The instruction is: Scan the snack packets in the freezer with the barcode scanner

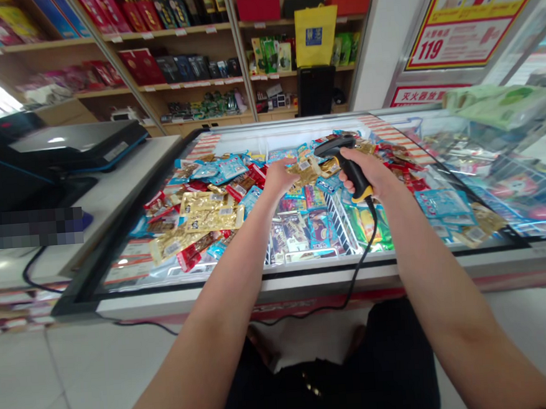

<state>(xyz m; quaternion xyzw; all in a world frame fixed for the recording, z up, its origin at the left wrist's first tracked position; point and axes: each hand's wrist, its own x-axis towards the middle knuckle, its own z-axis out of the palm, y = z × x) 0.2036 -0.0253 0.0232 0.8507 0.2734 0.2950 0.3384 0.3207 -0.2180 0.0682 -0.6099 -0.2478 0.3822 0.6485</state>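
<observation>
My right hand (368, 170) is wrapped round the handle of a black and yellow barcode scanner (355, 174), its head tilted toward the left. A gold snack packet (306, 171) is pinched in my left hand (280, 176), with a white label facing up just in front of the scanner head. Under both hands, many gold, blue and red packets lie spread over the glass top of a chest freezer (242, 297). Among them are gold packets (208, 210) at the left and blue packets (445, 203) at the right. The scanner's cord (367, 248) hangs down over the freezer's front edge.
A counter (152, 157) with a flat scale (82, 143) stands at the left. Behind are shelves of boxes and bottles, and a yellow bag (316, 36). Green bags (495, 105) lie on the freezer at the right. Wire baskets (342, 221) show through the glass.
</observation>
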